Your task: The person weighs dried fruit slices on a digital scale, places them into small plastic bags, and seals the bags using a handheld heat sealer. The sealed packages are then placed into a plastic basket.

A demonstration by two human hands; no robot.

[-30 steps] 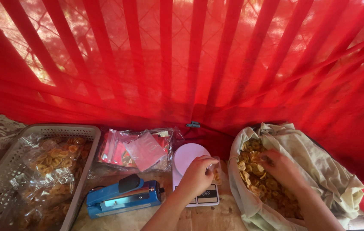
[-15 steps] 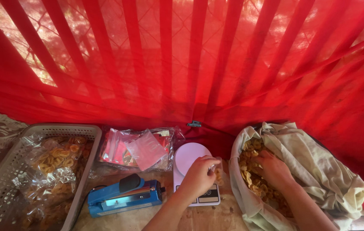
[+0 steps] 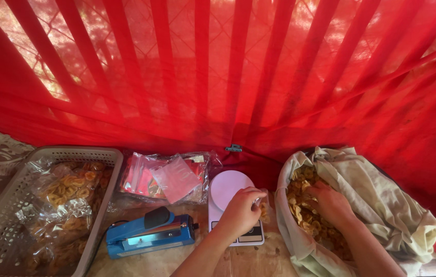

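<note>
Chips [image 3: 305,213] fill the sack [image 3: 382,205]; the right hand [image 3: 331,202] is buried in them, grip hidden. The left hand [image 3: 241,210] pinches a small bag [image 3: 264,208] over the scale [image 3: 231,190]. Filling step, likely; next needs a steady bag mouth.

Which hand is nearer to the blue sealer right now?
Left. The left hand rests over the scale, just right of the blue sealer. The right hand is farther right, down in the sack of chips.
</note>
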